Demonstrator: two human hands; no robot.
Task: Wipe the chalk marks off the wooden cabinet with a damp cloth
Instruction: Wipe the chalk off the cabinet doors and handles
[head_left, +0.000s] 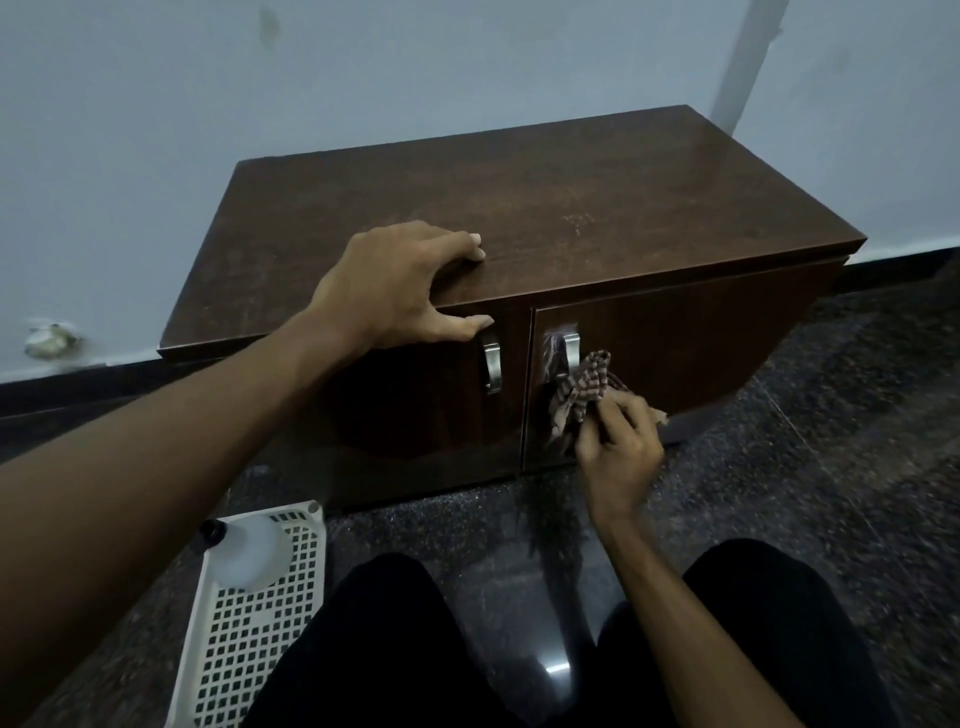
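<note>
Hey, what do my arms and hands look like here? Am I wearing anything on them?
The left forearm and right forearm are bare, with no sleeve in view. The left hand and right hand are ungloved, and no ring, watch or bracelet shows on either. Black trousers cover the legs.

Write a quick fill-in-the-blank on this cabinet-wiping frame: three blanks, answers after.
1. The right hand holds the checked cloth against the ____ door of the cabinet.
2. The left hand grips the front edge of the cabinet's ____ panel.
3. The white basket holding a bottle stands on the floor on the person's ____ side.
Missing words: right; top; left.
</note>
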